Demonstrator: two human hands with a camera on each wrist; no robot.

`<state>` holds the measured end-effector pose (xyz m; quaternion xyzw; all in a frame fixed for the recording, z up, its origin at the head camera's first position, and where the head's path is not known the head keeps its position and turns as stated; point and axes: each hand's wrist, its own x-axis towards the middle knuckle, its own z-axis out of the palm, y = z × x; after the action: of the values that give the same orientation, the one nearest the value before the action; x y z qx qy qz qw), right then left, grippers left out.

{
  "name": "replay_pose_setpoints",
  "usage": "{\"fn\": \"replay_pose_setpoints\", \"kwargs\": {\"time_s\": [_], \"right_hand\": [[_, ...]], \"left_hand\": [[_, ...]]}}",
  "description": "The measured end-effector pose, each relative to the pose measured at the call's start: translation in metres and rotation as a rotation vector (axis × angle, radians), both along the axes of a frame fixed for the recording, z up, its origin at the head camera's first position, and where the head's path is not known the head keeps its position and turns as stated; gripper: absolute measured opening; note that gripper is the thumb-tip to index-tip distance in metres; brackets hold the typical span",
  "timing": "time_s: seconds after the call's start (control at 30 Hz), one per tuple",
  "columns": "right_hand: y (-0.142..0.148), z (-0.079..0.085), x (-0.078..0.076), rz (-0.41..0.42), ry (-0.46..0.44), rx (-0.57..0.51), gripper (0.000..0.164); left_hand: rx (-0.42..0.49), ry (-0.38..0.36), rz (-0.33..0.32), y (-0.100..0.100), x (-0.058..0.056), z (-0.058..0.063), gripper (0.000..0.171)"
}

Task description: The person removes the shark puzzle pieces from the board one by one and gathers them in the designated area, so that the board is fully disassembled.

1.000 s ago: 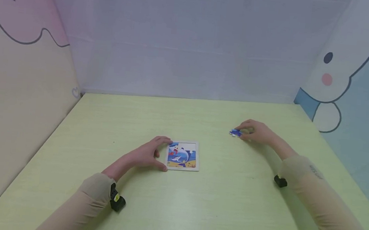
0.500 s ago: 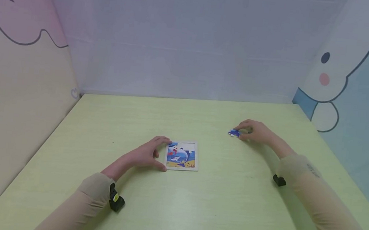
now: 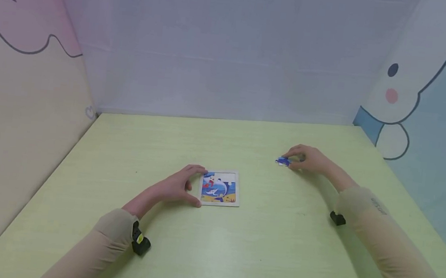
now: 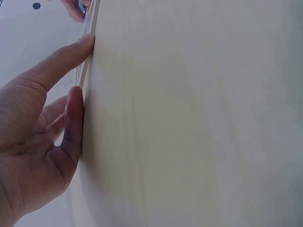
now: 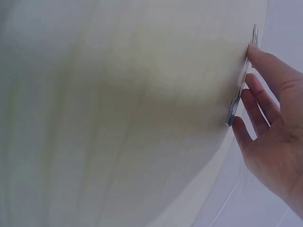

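A square jigsaw puzzle point(image 3: 221, 190) with a pale frame lies flat on the table; it pictures a dolphin over a sandy sea floor. Its upper right part shows bare white. My left hand point(image 3: 176, 186) holds the frame's left side, thumb at the near corner and index finger at the far one; the left wrist view shows the thumb point(image 4: 66, 59) on the edge. Farther right, my right hand point(image 3: 310, 160) pinches a blue and white puzzle piece point(image 3: 283, 161) at the table surface. In the right wrist view its thumb point(image 5: 270, 64) and fingers stand along the thin piece point(image 5: 232, 111).
The pale yellow-green table point(image 3: 212, 245) ends at a light cloth wall point(image 3: 231, 50) behind. Printed cartoon panels stand along the left point(image 3: 29, 93) and right sides. A black wrist camera point(image 3: 141, 243) hangs under the left sleeve, another point(image 3: 337, 218) under the right.
Both hands keep the same hold on the puzzle and the piece. The whole head view has shifted very slightly; nothing else has visibly moved.
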<state>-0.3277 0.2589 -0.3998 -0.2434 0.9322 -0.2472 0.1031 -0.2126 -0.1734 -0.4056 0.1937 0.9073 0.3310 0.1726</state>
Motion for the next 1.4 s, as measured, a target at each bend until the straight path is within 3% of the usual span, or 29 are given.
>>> {"fn": "replay_pose_setpoints", "kwargs": {"time_s": [1.0, 1.4], "right_hand": [[-0.002, 0.001, 0.000, -0.032, -0.018, -0.035, 0.038], [-0.007, 0.011, 0.002, 0.017, -0.007, 0.012, 0.042]], "left_hand": [[0.001, -0.004, 0.008, -0.001, -0.002, -0.002, 0.095], [0.023, -0.020, 0.017, 0.001, 0.003, 0.000, 0.096]]}}
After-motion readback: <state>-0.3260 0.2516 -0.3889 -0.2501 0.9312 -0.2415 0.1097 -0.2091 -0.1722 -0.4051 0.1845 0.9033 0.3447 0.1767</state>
